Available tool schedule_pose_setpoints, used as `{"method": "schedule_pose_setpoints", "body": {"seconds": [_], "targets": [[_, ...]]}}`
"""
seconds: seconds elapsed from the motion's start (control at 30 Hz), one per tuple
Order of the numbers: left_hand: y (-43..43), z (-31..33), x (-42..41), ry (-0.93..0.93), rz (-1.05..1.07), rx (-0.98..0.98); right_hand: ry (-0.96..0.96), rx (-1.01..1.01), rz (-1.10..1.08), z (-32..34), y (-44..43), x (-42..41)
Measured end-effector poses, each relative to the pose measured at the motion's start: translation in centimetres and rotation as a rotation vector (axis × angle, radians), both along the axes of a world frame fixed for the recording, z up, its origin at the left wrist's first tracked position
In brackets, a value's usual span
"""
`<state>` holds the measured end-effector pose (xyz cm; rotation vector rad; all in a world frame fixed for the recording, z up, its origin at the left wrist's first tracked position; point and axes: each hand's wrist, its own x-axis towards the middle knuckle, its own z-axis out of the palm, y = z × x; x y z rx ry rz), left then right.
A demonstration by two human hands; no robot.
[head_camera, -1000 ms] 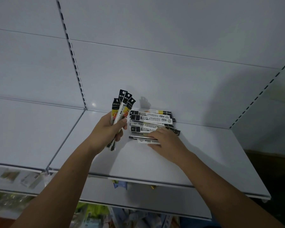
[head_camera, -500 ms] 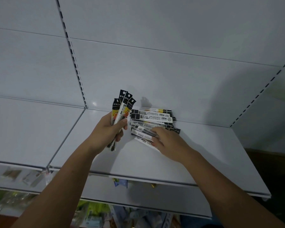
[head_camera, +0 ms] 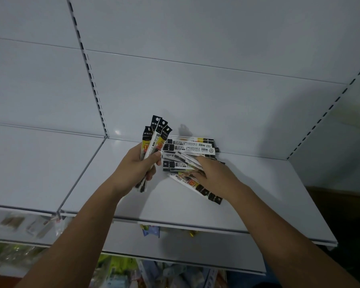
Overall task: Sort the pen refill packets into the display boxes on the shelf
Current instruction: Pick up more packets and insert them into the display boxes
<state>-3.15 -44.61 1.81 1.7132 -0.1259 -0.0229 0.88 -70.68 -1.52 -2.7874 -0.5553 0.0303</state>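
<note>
L hand (head_camera: 136, 165) fisted round upright fan of refill packets (head_camera: 156, 134); R hand (head_camera: 213, 173) pinching angled packets (head_camera: 195, 185) off loose pile (head_camera: 191, 145) at back of white shelf (head_camera: 268, 204). Prob light, thin, slick, bendy – best pinched mid-length, thumb on top.

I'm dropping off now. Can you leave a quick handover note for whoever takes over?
Left hand grips a fanned bunch of packets, upright.
Right hand pinches a few slanted packets at the front of the pile on the shelf.
Done: one bunch gathered in hand.
Left: the pile is unsorted; no display boxes in view, nothing boxed yet.
</note>
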Motion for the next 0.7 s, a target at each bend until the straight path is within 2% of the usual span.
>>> {"method": "schedule_pose_setpoints", "body": {"seconds": [0.23, 0.43, 0.7], "targets": [[-0.1, 0.3, -0.2, 0.003, 0.010, 0.009, -0.060, -0.022, -0.040, -0.6, 0.4, 1.2], [0.0, 0.5, -0.3, 0.000, 0.014, 0.006, 0.000, -0.055, -0.014, -0.6, 0.4, 1.2], [0.1, 0.6, -0.4, -0.005, 0.021, 0.021, -0.012, -0.059, 0.023, 0.2, 0.1, 0.8]]}}
